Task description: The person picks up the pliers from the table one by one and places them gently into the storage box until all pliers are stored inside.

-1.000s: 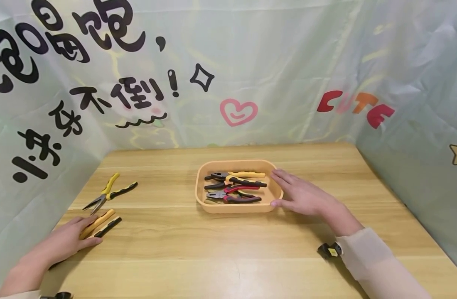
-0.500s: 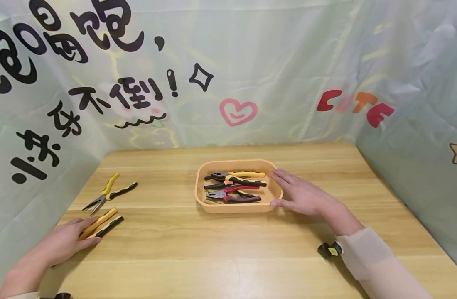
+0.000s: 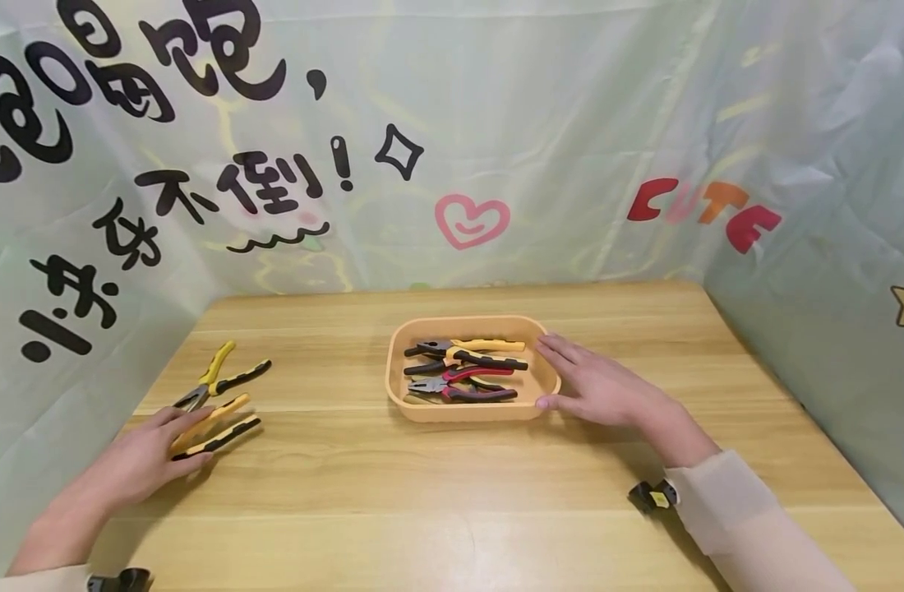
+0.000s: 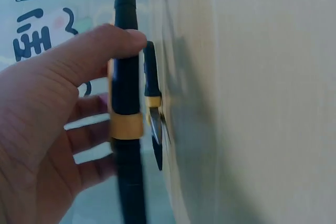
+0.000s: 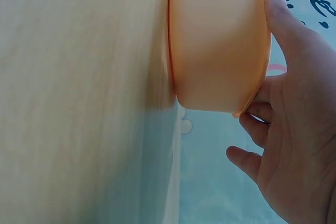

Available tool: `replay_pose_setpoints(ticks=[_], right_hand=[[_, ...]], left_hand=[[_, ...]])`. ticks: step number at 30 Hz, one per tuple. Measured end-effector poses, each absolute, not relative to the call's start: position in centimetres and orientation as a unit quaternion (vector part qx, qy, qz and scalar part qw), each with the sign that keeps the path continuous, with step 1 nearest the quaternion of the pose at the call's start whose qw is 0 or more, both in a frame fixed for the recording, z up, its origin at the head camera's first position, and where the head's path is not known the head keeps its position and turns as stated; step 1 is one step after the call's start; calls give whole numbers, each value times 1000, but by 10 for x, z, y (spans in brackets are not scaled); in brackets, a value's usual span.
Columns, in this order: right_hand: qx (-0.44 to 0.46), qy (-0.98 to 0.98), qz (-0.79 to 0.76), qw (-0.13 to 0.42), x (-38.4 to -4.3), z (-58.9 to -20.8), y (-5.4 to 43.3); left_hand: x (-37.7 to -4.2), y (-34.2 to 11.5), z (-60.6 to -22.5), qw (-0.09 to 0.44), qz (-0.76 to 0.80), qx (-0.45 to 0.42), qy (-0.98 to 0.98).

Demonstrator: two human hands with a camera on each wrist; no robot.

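At the table's left, my left hand point(image 3: 145, 456) holds a pair of pliers with yellow and black handles point(image 3: 219, 436) lifted off the tabletop; the handles point away and right, and the hand hides the head. In the left wrist view the thumb lies across the black handle point(image 4: 126, 87), with fingers behind. Just beyond lies a second pair, long-nose pliers point(image 3: 214, 385), handles spread, tips partly covered by the hand. My right hand point(image 3: 603, 385) holds the right end of an orange plastic tray point(image 3: 467, 413), thumb and fingertips over its rim. Several pliers point(image 3: 463, 390) lie inside the tray.
The tray stands on a wooden table point(image 3: 452, 510), toward its far side. Printed fabric walls point(image 3: 570, 123) close off the back and both sides. A small black device point(image 3: 652, 497) is at the right wrist, another black device point(image 3: 122, 580) at the left.
My left hand has raised the pliers and moved them forward and to the right, now partly covering the long-nose pliers. The right hand and the tray have stayed in place.
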State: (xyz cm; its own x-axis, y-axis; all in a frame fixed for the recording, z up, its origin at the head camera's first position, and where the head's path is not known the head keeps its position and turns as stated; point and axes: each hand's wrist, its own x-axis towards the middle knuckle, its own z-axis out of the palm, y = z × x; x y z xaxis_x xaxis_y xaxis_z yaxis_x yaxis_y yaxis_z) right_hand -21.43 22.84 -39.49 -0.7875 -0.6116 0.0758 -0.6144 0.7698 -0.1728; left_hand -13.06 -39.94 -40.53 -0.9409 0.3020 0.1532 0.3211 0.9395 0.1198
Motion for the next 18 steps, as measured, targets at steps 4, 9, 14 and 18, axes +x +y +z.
replay_pose_setpoints(ticks=[4,9,14,18], right_hand=[[324,-941,95,7,-214,-395,228],[324,-941,97,7,-213,-394,228],[326,-940,99,9,-214,-395,228],[326,-940,97,10,-214,-395,228]], left_hand=[[-133,-393,-402,108,-59,-180,-976],[-137,-388,-398,124,-49,-192,-972],[-142,-384,-394,147,-58,-216,-964],[-146,-381,-390,152,-69,-226,-960]])
